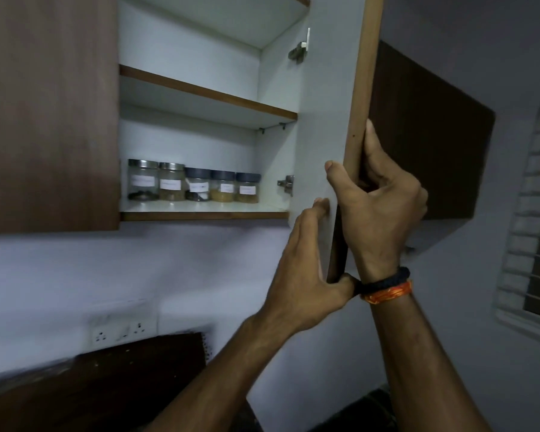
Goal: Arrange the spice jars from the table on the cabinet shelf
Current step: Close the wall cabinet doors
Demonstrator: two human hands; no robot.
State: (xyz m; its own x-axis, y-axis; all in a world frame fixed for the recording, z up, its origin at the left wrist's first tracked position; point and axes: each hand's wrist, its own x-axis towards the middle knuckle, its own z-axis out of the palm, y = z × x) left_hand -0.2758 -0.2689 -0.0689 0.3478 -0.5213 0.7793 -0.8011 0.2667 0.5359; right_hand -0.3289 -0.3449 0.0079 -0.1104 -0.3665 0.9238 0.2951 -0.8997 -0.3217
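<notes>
Jars [194, 185] sit on shelf [272, 208], left of hands [306, 266] [378, 207] gripping door [325, 104].

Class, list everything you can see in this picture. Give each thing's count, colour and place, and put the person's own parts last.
silver-lidded spice jars: two, clear with white labels, left end of the row on the bottom shelf
dark-lidded spice jars: three, clear with white labels, right of them on the same shelf
cabinet door: one, white inside with a brown edge, open at right
hinges: two, metal, at the door's hinged side
socket plate: one, white, lower left, below the jars
wristbands: two, black and orange, right wrist
left hand: one, fingers on the door's inner face, thumb round its lower corner
right hand: one, grips the door's edge, above the left hand
</notes>
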